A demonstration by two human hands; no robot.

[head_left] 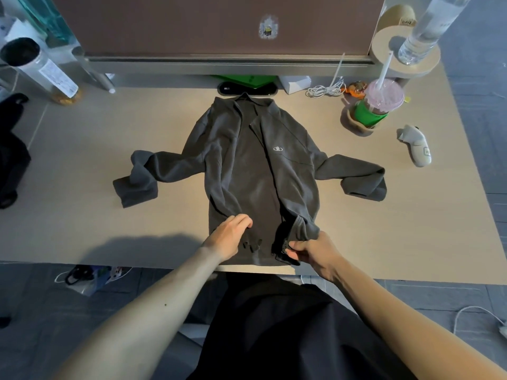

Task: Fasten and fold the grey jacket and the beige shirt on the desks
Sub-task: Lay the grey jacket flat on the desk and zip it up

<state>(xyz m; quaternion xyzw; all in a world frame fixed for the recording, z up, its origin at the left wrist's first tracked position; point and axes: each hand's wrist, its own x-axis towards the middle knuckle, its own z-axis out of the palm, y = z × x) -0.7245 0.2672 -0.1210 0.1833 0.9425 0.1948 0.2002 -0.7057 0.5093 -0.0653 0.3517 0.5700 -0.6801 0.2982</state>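
Note:
The grey jacket [290, 171] lies face up on the desk [82, 215], collar away from me, front unzipped and both sleeves spread to the sides. My left hand [229, 235] grips the lower edge of the jacket's left front panel. My right hand [312, 252] pinches the bottom corner of the right front panel by the zipper end. A small white logo sits on the right chest. No beige shirt is in view.
A lidded drink cup with a straw [377, 102] stands at the back right, near a white controller [418, 149] and a coiled white cable [325, 90]. A clear bottle [419, 37] rests on a round stand. A canister [41, 69] stands back left. A brown partition [192, 26] closes the back.

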